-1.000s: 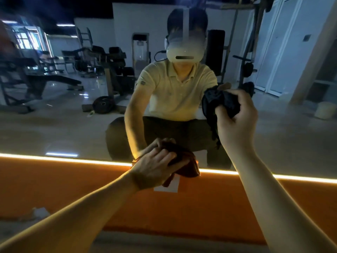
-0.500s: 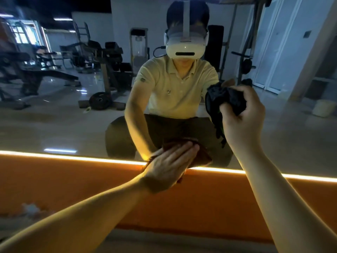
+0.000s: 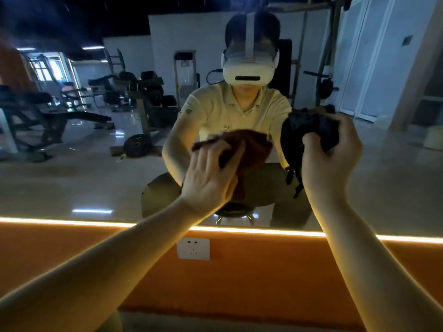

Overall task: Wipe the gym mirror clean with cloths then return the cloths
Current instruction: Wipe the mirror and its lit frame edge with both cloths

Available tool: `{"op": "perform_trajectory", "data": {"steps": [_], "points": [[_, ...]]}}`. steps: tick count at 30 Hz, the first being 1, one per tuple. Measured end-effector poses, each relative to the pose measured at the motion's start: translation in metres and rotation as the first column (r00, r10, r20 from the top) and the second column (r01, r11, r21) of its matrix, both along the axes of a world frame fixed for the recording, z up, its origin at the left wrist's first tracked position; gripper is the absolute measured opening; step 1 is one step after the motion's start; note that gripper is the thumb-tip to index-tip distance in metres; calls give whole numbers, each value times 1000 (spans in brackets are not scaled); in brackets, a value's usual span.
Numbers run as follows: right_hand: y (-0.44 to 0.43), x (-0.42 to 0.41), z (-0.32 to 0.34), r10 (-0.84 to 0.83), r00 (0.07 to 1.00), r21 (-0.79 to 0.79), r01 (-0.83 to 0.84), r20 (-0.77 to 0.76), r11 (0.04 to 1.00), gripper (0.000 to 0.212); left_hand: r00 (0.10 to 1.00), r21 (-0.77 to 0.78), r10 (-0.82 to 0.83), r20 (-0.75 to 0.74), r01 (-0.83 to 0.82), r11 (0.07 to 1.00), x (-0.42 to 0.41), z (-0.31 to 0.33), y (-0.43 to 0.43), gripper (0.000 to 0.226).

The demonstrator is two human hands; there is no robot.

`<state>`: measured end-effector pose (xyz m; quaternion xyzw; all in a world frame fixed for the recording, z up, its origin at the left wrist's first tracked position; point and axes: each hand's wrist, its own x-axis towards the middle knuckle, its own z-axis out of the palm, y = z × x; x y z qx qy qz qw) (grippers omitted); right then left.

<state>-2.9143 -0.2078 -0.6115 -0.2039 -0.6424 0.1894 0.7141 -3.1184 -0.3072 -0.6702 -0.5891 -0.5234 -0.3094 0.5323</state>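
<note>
The left cloth [image 3: 249, 144] lies against the mirror [image 3: 96, 164], right cloth [image 3: 309, 128] beside it.

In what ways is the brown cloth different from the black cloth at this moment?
The brown cloth is spread against the mirror under the flat left hand; the black cloth is bunched in the curled right hand. The brown cloth looks reddish-brown, the black cloth nearly black. Both are soft rags held up in front of the mirror.

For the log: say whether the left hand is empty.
No, the left hand presses a brown cloth flat against the mirror.
</note>
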Motion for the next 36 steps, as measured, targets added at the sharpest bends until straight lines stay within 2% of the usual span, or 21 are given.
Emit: {"op": "perform_trajectory", "data": {"steps": [2, 5, 8, 10, 13, 16, 18, 20, 24, 26, 28, 30, 33, 35, 36], "points": [[3, 1, -1, 15, 1000, 9, -15, 9, 1000, 23, 993, -191, 22, -120, -45, 981, 10, -44, 3, 44], [-2, 3, -7, 71, 996, 17, -72, 54, 997, 22, 957, -438, -12, -289, -121, 891, 24, -98, -3, 59], [0, 9, -5, 78, 995, 36, -81, 65, 996, 22, 912, -548, -64, -406, -187, 816, 24, -90, -9, 64], [6, 15, -1, 76, 996, 29, -77, 47, 997, 23, 925, -478, -30, -379, -168, 862, 14, -53, -8, 74], [18, 28, 4, 39, 999, 22, -40, 21, 999, 26, 984, -158, 76, -162, -102, 982, 5, 17, -1, 62], [31, 43, 5, 15, 1000, 13, -15, 1, 1000, 28, 983, 91, 84, 162, -100, 991, 20, 50, 20, 50], [37, 49, 5, 6, 1000, 21, -6, -10, 1000, 27, 967, 139, 53, 250, -90, 986, 45, 38, 38, 54], [38, 50, 4, -1, 1000, 40, 1, -4, 999, 24, 990, 57, 34, 137, -42, 997, 68, 1, 51, 57], [35, 48, 7, -14, 1000, 52, 15, -26, 999, 24, 987, -245, 10, -160, -50, 968, 87, -77, 52, 55], [32, 48, 6, -15, 1000, 56, 16, -23, 998, 22, 949, -393, -30, -313, -101, 914, 81, -95, 46, 57], [26, 44, 5, -3, 1000, 84, 2, 8, 997, 21, 924, -455, -32, -380, -157, 877, 66, -91, 33, 67], [20, 38, 2, -14, 998, 133, 5, 64, 991, 22, 955, -402, 14, -297, -138, 905, 46, -71, 22, 74], [7, 21, 0, 28, 994, 178, -47, 107, 983, 23, 988, -177, 153, -28, -156, 972, -1, -35, -9, 73], [-1, 8, 0, 83, 992, 174, -100, 98, 980, 22, 937, 5, 243, 251, -252, 968, -32, -22, -35, 65], [-4, 3, 1, 104, 990, 170, -119, 95, 978, 22, 875, 88, 249, 414, -311, 946, -39, -22, -47, 61]]}}
